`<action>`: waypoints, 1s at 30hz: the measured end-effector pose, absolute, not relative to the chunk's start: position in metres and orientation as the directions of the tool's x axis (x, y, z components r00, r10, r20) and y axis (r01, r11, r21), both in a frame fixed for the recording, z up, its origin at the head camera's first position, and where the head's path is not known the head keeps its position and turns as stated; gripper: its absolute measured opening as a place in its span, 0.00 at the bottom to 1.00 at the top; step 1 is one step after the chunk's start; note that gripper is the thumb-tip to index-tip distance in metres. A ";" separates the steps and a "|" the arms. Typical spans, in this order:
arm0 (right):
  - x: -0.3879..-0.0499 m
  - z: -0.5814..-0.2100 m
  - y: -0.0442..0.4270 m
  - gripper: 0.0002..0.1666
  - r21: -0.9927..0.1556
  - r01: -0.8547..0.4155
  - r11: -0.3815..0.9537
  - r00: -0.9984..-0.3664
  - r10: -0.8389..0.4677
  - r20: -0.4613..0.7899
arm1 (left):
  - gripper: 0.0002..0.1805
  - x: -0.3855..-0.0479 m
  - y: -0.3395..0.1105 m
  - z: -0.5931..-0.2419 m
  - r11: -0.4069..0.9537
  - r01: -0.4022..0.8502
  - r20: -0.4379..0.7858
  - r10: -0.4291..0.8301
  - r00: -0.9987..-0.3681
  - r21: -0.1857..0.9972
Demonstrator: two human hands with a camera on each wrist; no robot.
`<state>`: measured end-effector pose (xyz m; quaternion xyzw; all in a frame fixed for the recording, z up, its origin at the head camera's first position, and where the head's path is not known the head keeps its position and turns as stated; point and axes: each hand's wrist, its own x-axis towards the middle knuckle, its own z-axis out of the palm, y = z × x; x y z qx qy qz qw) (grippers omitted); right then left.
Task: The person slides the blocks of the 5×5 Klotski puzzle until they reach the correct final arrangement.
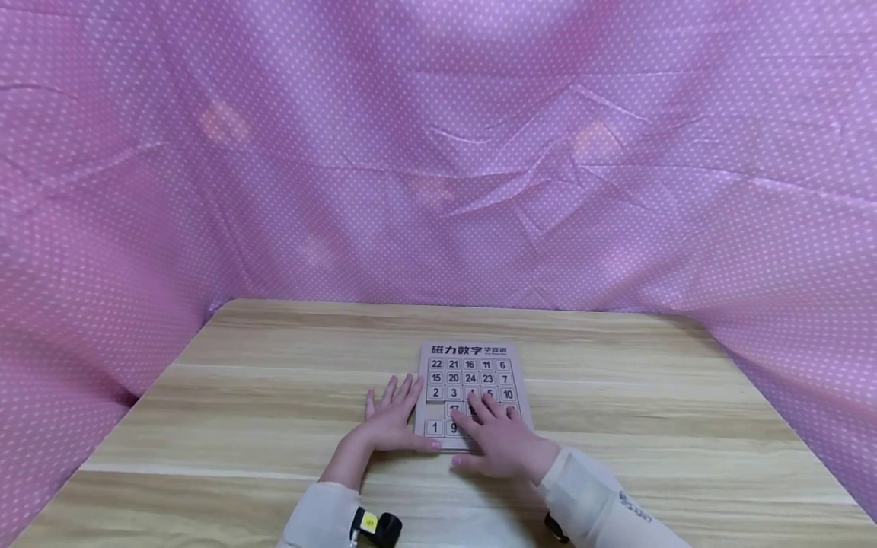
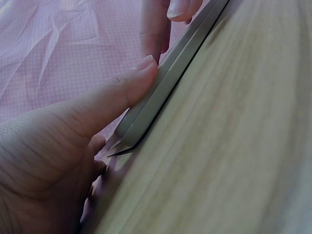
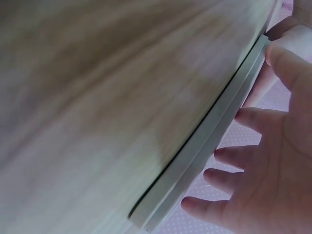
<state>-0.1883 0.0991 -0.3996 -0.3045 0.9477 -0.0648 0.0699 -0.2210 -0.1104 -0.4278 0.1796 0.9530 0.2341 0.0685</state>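
Note:
A number sliding-tile puzzle board (image 1: 473, 351) lies flat on the table, its rows of numbered tiles facing up. One bare slot shows at its left side, between the 2 tile (image 1: 435, 393) and the 1 tile (image 1: 435, 428). My left hand (image 1: 389, 426) rests at the board's lower left, fingers spread along the left edge and thumb on the near rim. Over the lower right tiles lies my right hand (image 1: 503, 447), its fingers extended; the index fingertip is at the 17 tile. That hand hides several tiles. Both wrist views show the board's pale side edge (image 3: 204, 131).
The wood-grain table (image 1: 274, 396) spreads out on both sides of the board. Pink dotted cloth (image 1: 438, 190) hangs behind it and along both sides. A black strap device with a yellow label (image 1: 370, 522) sits at my left wrist.

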 end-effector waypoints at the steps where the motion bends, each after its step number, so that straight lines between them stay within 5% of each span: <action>1: -0.187 -0.399 0.098 0.43 -0.165 -0.571 0.804 -0.803 -0.588 -0.090 | 0.63 -0.221 -0.111 -0.428 0.826 0.309 -0.048 0.374 -0.926 0.471; 12: -0.170 -0.394 0.086 0.41 -0.132 -0.653 0.746 -0.742 -0.665 -0.085 | 0.62 -0.220 -0.110 -0.426 0.832 0.320 -0.044 0.379 -0.924 0.453; 30: -0.185 -0.394 0.084 0.37 -0.166 -0.589 0.791 -0.784 -0.609 -0.116 | 0.62 -0.220 -0.110 -0.426 0.823 0.312 -0.054 0.381 -0.923 0.474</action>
